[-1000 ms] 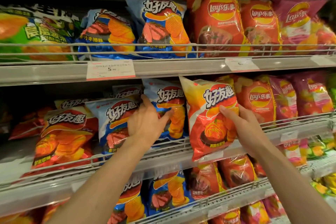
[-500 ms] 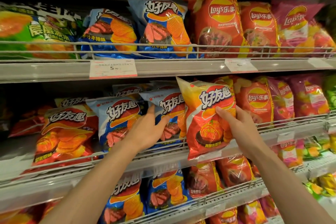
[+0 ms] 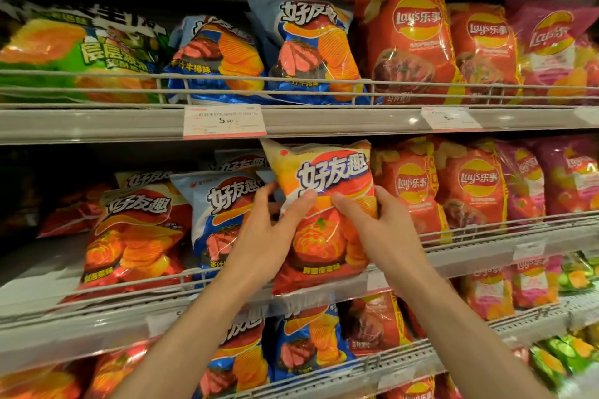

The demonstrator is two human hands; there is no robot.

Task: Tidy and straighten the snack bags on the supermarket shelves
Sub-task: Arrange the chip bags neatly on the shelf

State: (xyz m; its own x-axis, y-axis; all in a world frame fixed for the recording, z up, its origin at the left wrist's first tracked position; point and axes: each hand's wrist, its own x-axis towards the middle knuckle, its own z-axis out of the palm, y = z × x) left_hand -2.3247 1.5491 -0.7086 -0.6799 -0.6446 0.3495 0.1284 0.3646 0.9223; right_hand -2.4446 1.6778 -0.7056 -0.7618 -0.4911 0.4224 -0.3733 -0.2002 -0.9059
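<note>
Supermarket shelving, three wire-fronted tiers of crisp bags. Middle shelf (image 3: 486, 264) at centre. Yellow-orange bag (image 3: 321, 204) held upright just in front of middle-shelf rail, both hands clamped on it: left hand (image 3: 265, 236) at its 9 o'clock edge, thumb across front; right hand (image 3: 377, 227) at its 3 o'clock edge, thumb on front. Blue bag (image 3: 223, 214) at 9 o'clock, touching left hand. Red Lay's bag (image 3: 411, 185) at 3 o'clock. Price tag (image 3: 223, 120) at 11 o'clock, on upper shelf edge.
</note>
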